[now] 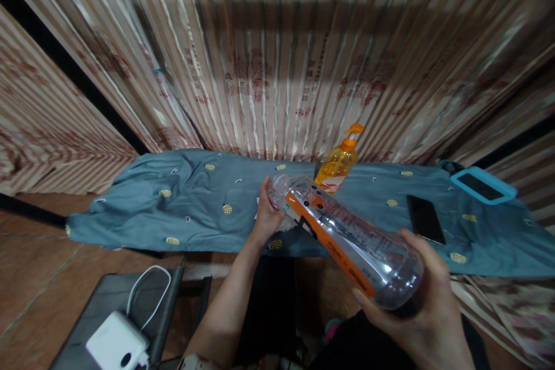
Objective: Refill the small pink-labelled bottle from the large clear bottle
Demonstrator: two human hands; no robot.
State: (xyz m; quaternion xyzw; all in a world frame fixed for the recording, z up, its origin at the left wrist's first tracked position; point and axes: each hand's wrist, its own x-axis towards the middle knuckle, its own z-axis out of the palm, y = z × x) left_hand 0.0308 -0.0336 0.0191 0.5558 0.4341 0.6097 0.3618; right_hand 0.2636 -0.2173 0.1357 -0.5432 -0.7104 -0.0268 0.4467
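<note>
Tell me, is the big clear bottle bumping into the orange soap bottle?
Cannot tell. In the head view the clear bottle, held by both hands, overlaps the orange soap bottle near its base, so no gap or contact shows plainly.

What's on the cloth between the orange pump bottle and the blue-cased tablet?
A black phone lies flat on the blue cloth between pump bottle and tablet, per the head view.

The clear plastic bottle with an orange label (347,234) lies slantwise across the middle, blocking passage there. Just beyond its neck stands the orange pump-top soap bottle (339,165). To the right lie a black phone (425,219) and a blue-framed tablet (482,185). The left stretch of the blue-grey patterned cloth (182,202) lies open.
</note>
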